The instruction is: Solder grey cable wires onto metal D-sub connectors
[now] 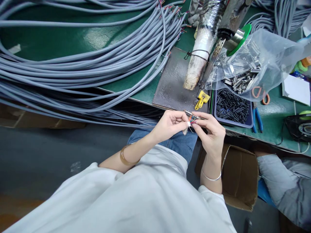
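Close to the bench's front edge, my two hands meet around a small metal multi-pin connector [190, 114] with thin coloured wires [191, 120] at it. My left hand [171, 123] is closed, its thumb and fingers pinching at the connector's left side; a white bit [189, 124] shows at the thumb tip. My right hand [211, 129] is closed too, fingertips pinching the wires at the right end. The exact grip points are partly hidden by the fingers. Just beyond the hands, a yellow clip-like piece [202, 99] lies on a dark board [167, 87].
Grey cables [97, 72] spread across the left. A soldering iron [211, 64] and solder spool [236, 40] stand ahead. To the right are a bin of black sleeves [250, 121], a plastic bag of metal parts [269, 64] and blue-handled pliers [257, 119]. Another person's sleeve [282, 184] shows lower right.
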Action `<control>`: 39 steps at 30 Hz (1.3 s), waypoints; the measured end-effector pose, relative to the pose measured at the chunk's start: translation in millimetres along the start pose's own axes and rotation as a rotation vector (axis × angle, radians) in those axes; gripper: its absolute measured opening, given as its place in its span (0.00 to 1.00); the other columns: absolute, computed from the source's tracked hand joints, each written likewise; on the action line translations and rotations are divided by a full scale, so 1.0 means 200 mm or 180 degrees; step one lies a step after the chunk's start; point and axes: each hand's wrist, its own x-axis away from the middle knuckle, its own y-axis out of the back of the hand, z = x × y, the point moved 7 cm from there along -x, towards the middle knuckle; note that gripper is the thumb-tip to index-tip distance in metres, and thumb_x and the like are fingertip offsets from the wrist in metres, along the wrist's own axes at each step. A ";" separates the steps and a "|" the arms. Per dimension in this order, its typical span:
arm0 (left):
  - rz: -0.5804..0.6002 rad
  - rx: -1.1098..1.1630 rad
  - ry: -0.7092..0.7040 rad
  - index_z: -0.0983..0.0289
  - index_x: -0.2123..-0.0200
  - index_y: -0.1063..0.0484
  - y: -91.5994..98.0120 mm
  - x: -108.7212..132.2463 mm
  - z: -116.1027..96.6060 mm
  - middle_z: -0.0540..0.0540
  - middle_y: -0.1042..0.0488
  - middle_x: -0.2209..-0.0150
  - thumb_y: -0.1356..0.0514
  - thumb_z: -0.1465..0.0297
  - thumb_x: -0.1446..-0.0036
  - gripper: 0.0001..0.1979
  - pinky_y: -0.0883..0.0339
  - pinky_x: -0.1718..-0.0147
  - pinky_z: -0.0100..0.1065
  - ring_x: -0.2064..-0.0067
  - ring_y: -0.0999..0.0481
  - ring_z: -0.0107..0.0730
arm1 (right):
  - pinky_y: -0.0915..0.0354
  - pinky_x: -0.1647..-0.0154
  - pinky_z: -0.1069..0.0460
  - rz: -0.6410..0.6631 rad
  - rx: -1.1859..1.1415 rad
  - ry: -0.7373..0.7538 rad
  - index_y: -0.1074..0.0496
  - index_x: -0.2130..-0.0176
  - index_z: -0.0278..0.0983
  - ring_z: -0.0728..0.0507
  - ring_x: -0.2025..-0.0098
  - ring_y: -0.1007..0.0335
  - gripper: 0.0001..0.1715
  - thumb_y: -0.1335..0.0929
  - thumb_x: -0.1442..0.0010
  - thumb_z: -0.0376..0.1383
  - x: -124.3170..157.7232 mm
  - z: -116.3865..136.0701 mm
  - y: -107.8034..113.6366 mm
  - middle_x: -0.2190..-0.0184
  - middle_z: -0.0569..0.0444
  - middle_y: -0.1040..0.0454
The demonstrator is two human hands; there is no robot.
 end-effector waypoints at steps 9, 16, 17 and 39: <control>-0.0109 -0.0396 -0.0092 0.67 0.77 0.29 0.01 0.00 0.01 0.49 0.28 0.81 0.35 0.72 0.50 0.07 0.36 0.75 0.25 0.78 0.30 0.22 | 0.24 0.47 0.46 0.0048 0.0293 0.0179 0.21 0.59 0.43 0.44 0.50 0.20 0.11 0.29 0.38 0.27 0.00 0.03 0.00 0.51 0.53 0.18; -0.0191 -0.0665 -0.0155 0.66 0.77 0.29 0.01 0.01 0.00 0.48 0.31 0.80 0.38 0.73 0.52 0.04 0.39 0.75 0.25 0.78 0.34 0.21 | 0.24 0.47 0.46 0.0057 0.0514 0.0261 0.21 0.59 0.42 0.44 0.51 0.20 0.10 0.30 0.36 0.28 0.01 0.04 0.00 0.52 0.52 0.18; -0.0210 -0.0713 -0.0194 0.66 0.77 0.29 0.00 0.01 -0.01 0.47 0.32 0.80 0.38 0.73 0.52 0.04 0.40 0.75 0.25 0.78 0.35 0.21 | 0.24 0.47 0.46 0.0061 0.0520 0.0258 0.21 0.59 0.42 0.44 0.51 0.20 0.10 0.30 0.36 0.28 0.01 0.04 0.00 0.52 0.51 0.18; -0.0487 -0.0406 -0.0489 0.66 0.68 0.29 -0.03 0.04 -0.01 0.47 0.30 0.73 0.33 0.73 0.48 0.07 0.40 0.72 0.23 0.73 0.35 0.19 | 0.21 0.50 0.44 -0.0742 -0.0269 -0.0386 0.23 0.65 0.39 0.42 0.51 0.19 0.02 0.28 0.40 0.32 0.07 -0.02 -0.03 0.51 0.49 0.20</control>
